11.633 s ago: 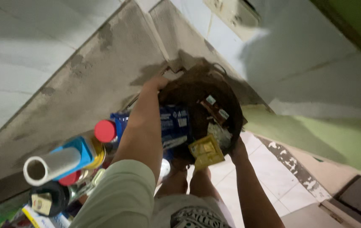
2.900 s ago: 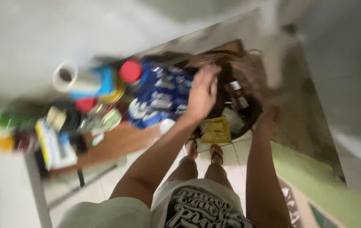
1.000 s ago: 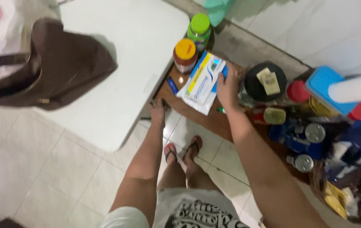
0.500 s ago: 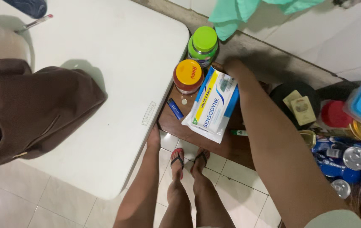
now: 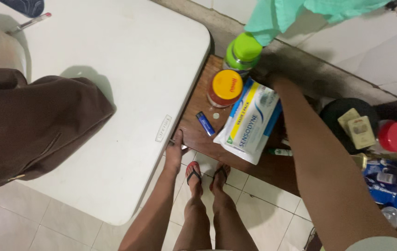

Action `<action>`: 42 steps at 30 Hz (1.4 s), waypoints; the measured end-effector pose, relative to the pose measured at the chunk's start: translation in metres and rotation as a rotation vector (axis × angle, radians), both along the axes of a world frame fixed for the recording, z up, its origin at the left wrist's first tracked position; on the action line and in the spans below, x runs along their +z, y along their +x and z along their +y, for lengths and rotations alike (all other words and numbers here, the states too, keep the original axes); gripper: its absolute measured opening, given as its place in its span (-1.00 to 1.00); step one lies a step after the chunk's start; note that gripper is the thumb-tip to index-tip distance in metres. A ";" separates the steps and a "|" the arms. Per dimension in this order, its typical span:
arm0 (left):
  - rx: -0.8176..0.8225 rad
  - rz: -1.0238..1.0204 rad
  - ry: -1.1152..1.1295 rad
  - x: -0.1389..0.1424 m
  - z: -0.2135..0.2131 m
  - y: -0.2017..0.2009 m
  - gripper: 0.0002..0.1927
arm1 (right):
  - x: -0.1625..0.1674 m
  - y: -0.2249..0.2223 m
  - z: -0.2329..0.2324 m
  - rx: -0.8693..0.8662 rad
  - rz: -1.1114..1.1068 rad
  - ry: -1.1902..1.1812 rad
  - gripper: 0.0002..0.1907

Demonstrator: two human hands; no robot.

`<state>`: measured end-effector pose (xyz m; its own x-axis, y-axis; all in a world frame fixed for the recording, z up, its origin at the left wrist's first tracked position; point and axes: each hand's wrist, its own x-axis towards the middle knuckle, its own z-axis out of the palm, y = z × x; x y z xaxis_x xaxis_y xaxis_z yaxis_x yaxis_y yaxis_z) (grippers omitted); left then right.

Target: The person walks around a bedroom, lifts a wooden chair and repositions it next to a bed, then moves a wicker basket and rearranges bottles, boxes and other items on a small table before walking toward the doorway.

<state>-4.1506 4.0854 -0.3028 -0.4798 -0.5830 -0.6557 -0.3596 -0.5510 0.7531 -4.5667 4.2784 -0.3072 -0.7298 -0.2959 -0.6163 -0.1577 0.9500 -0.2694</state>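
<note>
A: What lies at the far left?

B: A brown bag (image 5: 31, 125) slumps over the left edge of the white table (image 5: 129, 56), and a pen (image 5: 29, 23) rests near its far-left corner. The bag lies soft and collapsed, so it looks set down, not held.

A: And the left hand?

B: The left hand (image 5: 175, 151) rests on the table's right edge, fingers curled lightly over the rim, holding nothing else. I judge it steadies the person, who leans over towards the right.

A: What sits past that edge?

B: A low wooden shelf (image 5: 198, 130), just beside the table. At its far end stand a jar with an orange lid (image 5: 225, 87) and a green-capped bottle (image 5: 242, 53), the two touching. A small blue lighter (image 5: 205, 123) lies flat near the shelf's left edge. A white pack (image 5: 252, 121) lies slanted, overhanging the shelf's near edge.

A: The right hand?

B: The right hand (image 5: 268, 74) reaches to the far end of the pack, beside the green-capped bottle. It sits in shadow, so I cannot tell whether it grips the pack or only touches it.

A: Farther right?

B: A black round tub (image 5: 335, 116) with small packets on it, a red cap (image 5: 393, 137) and blue packs (image 5: 384, 186), crowded together. A teal cloth (image 5: 300, 11) hangs above.
</note>
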 end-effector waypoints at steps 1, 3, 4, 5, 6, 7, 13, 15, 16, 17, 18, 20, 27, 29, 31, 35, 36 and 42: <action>-0.007 0.021 0.026 -0.004 -0.001 -0.001 -0.30 | 0.002 -0.003 0.000 -0.010 0.001 0.006 -0.12; -0.034 0.028 0.018 -0.009 -0.002 0.001 -0.30 | 0.006 -0.005 0.000 0.005 -0.006 0.049 -0.11; -0.049 0.024 0.013 -0.011 -0.002 0.002 -0.30 | 0.007 -0.006 0.000 0.011 -0.015 0.069 -0.10; -0.057 0.024 0.008 -0.012 -0.003 0.003 -0.29 | 0.006 -0.006 -0.001 0.013 -0.031 0.090 -0.10; -0.065 0.027 0.013 -0.012 -0.002 0.004 -0.28 | 0.005 -0.006 0.001 0.014 -0.044 0.119 -0.09; -0.070 0.033 0.018 -0.012 -0.001 0.004 -0.26 | 0.001 -0.006 0.003 0.018 -0.055 0.149 -0.09; -0.093 0.058 -0.083 -0.014 0.006 0.003 -0.19 | -0.039 -0.031 0.023 0.214 0.084 0.128 -0.31; -0.072 0.065 -0.131 -0.019 0.004 0.004 -0.13 | -0.049 -0.041 0.028 0.264 0.096 0.176 -0.37; -0.072 0.064 -0.154 -0.022 0.004 0.004 -0.10 | -0.052 -0.044 0.031 0.295 0.111 0.194 -0.40; -0.079 0.065 -0.151 -0.024 0.002 0.005 -0.11 | -0.046 -0.044 0.031 0.332 0.138 0.218 -0.41; -0.093 0.076 -0.148 -0.027 0.002 0.004 -0.11 | -0.042 -0.040 0.031 0.382 0.179 0.223 -0.43; -0.104 0.078 -0.146 -0.028 0.003 0.003 -0.10 | -0.035 -0.024 0.024 0.468 0.273 0.214 -0.56; -0.175 0.050 -0.120 -0.001 0.054 0.013 -0.06 | 0.081 0.206 0.014 -0.027 1.006 -0.727 -0.45; -0.257 0.085 -0.161 0.007 0.067 0.015 -0.11 | 0.124 0.265 0.029 -0.156 0.814 -0.766 -0.38; -0.338 0.120 -0.194 0.013 0.078 0.011 -0.18 | 0.154 0.305 0.048 -0.293 0.698 -0.883 -0.37; -0.500 0.247 -0.174 0.020 0.089 -0.002 -0.26 | 0.164 0.350 0.089 -0.693 0.571 -0.706 -0.52; -0.521 0.250 -0.169 0.022 0.091 -0.005 -0.30 | 0.160 0.357 0.103 -0.728 0.618 -0.661 -0.61; -0.648 0.326 -0.139 0.050 0.119 0.001 -0.45 | 0.139 0.408 0.194 -1.139 0.273 -0.699 -0.81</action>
